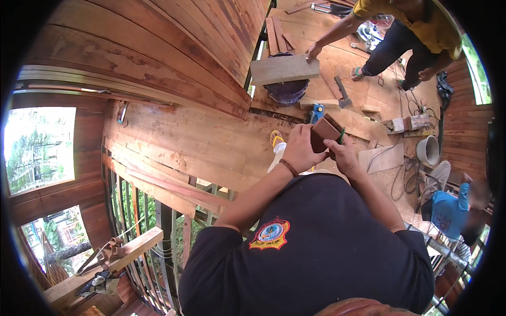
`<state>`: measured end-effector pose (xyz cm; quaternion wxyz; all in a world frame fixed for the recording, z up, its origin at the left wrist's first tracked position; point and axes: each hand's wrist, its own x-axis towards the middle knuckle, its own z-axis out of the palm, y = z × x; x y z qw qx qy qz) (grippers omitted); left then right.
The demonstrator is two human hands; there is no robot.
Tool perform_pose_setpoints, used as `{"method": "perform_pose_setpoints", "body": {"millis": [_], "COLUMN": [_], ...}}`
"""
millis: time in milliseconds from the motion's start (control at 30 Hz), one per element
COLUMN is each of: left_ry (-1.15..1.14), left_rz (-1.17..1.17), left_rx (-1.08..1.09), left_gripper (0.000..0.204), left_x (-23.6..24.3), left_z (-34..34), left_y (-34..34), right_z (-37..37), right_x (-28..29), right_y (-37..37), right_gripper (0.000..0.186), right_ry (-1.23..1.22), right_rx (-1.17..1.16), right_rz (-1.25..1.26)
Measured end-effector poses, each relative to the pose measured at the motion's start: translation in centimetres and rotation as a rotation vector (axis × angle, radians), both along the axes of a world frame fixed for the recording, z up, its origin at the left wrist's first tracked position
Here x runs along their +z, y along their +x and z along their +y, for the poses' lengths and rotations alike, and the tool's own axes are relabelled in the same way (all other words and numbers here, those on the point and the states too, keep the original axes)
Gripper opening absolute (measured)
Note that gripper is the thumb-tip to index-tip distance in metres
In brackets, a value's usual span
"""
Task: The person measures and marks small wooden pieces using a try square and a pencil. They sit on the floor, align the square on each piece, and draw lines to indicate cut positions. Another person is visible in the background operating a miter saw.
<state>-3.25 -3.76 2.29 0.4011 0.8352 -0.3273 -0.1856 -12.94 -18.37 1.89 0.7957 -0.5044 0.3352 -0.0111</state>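
Dark shirt [327, 237] with a badge [271, 234] is right up close, and just past it both the left hand [300, 147] and right hand [345, 157] grip a reddish-brown block [324, 132]. Further out, a co-worker's hand [313, 51] is on a pale board [284, 70] over a dark bucket [287, 92]

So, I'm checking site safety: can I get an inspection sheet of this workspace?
Surface: wooden floor, scattered with offcuts.
Job's things: reddish-brown wooden block; slim green item, kind unclear.
Clutter: hatchet-like tool, dark basin, grey bucket.
Hands: left hand and right hand both grip the block.
Cables: dark cable looped loosely on the floor, right side.
Surroundings: co-worker holding a board over the dark basin; person in blue at right; wooden wall.
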Motion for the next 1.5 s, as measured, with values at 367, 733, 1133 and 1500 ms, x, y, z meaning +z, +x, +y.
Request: {"method": "perform_pose_setpoints", "body": {"millis": [367, 733, 1133, 1500], "left_ry": [-0.459, -0.444, -0.462, -0.485], "left_rz": [1.295, 1.469, 1.448, 1.285], "left_rx": [-0.096, -0.177, -0.081, -0.060], "left_gripper": [0.069, 0.050, 0.044, 0.041], "left_x": [0.9, 1.3, 0.7, 1.0], "left_z": [2.9, 2.0, 0.9, -0.5], "left_y": [1.0, -1.3, -3.2, -5.0], "right_z": [-2.5, -2.6, -0.8, -1.0], "right_x": [-1.4, -0.7, 1.6, 1.8], "right_y": [-1.6, -2.3, -4.1, -5.0], "right_gripper": [0.063, 0.072, 0.043, 0.029], "right_ry": [0.470, 0.475, 0.169, -0.061], "right_rx": [0.191, 0.326, 0.086, 0.124], "right_rz": [-0.262, -0.239, -0.207, -0.171]}}
